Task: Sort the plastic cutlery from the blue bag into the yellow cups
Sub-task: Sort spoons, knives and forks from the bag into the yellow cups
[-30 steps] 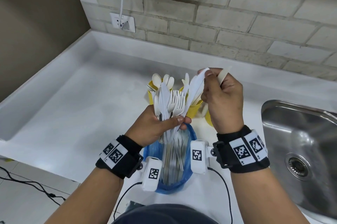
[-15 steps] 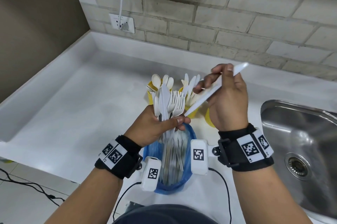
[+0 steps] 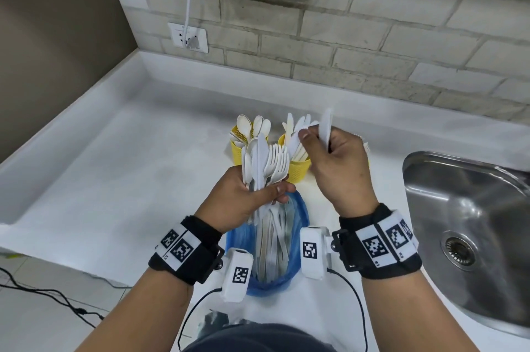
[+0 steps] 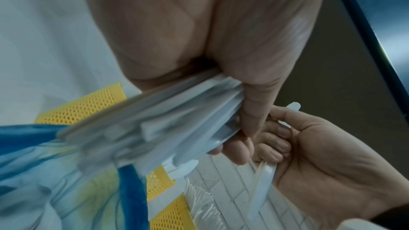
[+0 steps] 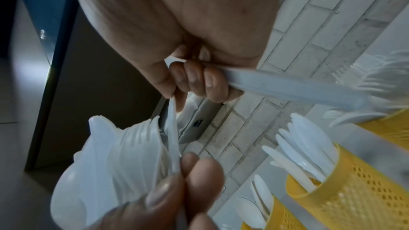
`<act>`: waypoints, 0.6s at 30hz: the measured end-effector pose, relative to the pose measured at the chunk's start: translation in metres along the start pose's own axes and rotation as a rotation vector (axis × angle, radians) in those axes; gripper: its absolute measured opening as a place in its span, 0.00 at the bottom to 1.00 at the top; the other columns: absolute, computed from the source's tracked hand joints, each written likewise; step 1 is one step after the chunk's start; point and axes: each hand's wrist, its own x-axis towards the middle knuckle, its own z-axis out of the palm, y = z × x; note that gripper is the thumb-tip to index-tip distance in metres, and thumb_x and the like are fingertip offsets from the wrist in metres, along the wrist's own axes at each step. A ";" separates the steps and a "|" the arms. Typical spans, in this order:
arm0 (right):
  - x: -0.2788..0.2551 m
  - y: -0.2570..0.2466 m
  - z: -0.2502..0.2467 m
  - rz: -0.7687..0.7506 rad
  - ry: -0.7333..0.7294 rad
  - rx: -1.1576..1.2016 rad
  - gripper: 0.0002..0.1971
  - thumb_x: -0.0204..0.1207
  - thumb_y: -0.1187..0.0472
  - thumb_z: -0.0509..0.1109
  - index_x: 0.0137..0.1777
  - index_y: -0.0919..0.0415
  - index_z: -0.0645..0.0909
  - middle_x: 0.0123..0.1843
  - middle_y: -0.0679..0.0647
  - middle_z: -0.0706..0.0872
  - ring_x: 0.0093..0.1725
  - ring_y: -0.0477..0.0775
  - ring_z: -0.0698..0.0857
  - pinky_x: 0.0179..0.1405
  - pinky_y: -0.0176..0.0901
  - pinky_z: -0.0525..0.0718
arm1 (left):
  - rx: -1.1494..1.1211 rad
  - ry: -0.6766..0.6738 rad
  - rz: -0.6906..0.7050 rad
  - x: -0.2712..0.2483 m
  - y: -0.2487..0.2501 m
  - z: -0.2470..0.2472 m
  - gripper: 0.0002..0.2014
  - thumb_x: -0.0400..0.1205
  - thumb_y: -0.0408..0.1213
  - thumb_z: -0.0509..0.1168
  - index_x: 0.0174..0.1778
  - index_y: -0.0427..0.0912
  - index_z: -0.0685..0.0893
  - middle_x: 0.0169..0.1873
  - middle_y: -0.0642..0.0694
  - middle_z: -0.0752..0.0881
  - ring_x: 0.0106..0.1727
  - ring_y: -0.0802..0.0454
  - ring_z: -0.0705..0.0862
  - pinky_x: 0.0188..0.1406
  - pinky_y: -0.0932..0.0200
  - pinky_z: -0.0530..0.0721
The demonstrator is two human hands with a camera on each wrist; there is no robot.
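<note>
Left hand: the left hand [image 3: 243, 197] is closed around a big bunch of white cutlery [image 3: 265, 165]. Forks, spoons and a knife stick up out of the fist.
Blue bag: the blue bag [image 3: 298, 208] lies on the worktop [image 3: 120, 179] near its front edge, under the left hand. The handles of the bunch reach down into it.
Left cup: a yellow cup [image 3: 236, 152] stands behind the left hand, nearer the back wall. White spoons stand in it.
Middle cup: a second yellow cup [image 3: 299, 169] stands just beside the first one, on its right. White knives stand in it.
Right hand: the right hand [image 3: 338, 168] is closed around one white knife [image 3: 326, 129]. It is held up over the middle cup.
Sink: a metal sink [image 3: 470, 208] is set into the right end of the worktop.
Head view only: it shows both hands, the bag and the sink all at once.
Left wrist view only: it shows the handles [image 4: 155, 121] squeezed tight in the fist, from below, and the bag's blue folds [image 4: 130, 195].
Right wrist view only: it shows the three curled fingers [image 5: 194, 78] wrapped over the knife, and a third yellow cup [image 5: 391, 128] with forks in it, mostly hidden behind the right hand in the head view.
</note>
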 end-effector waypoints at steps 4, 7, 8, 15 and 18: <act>-0.005 -0.003 0.003 0.060 0.036 0.118 0.20 0.84 0.54 0.69 0.42 0.76 0.79 0.30 0.71 0.74 0.29 0.55 0.71 0.32 0.49 0.71 | 0.030 -0.007 -0.028 -0.010 -0.002 0.000 0.07 0.85 0.32 0.72 0.58 0.42 0.88 0.48 0.46 0.94 0.47 0.46 0.93 0.52 0.53 0.91; -0.015 0.001 0.008 0.130 -0.105 0.113 0.19 0.84 0.54 0.72 0.37 0.69 0.82 0.24 0.51 0.70 0.25 0.50 0.67 0.32 0.47 0.67 | 0.055 -0.019 -0.021 -0.016 -0.002 -0.002 0.08 0.86 0.31 0.71 0.59 0.41 0.87 0.48 0.46 0.95 0.48 0.45 0.94 0.51 0.58 0.90; -0.020 0.001 0.011 0.142 -0.139 0.111 0.16 0.85 0.56 0.72 0.36 0.62 0.85 0.24 0.50 0.71 0.25 0.49 0.68 0.31 0.46 0.68 | 0.060 -0.023 -0.015 -0.018 -0.002 -0.003 0.08 0.86 0.31 0.71 0.60 0.40 0.87 0.48 0.45 0.95 0.48 0.44 0.94 0.51 0.57 0.90; -0.022 -0.002 0.024 0.214 0.088 0.380 0.17 0.91 0.58 0.61 0.42 0.62 0.86 0.28 0.55 0.79 0.28 0.54 0.74 0.32 0.45 0.74 | 0.047 -0.027 -0.046 -0.031 0.002 -0.011 0.09 0.85 0.31 0.72 0.61 0.39 0.88 0.49 0.45 0.95 0.47 0.44 0.94 0.52 0.57 0.91; -0.018 -0.008 0.023 0.211 0.193 0.552 0.18 0.89 0.55 0.61 0.38 0.59 0.83 0.31 0.51 0.81 0.30 0.53 0.78 0.36 0.47 0.78 | 0.049 -0.039 -0.050 -0.035 0.002 -0.016 0.10 0.84 0.33 0.73 0.60 0.39 0.89 0.49 0.44 0.95 0.49 0.42 0.94 0.57 0.50 0.92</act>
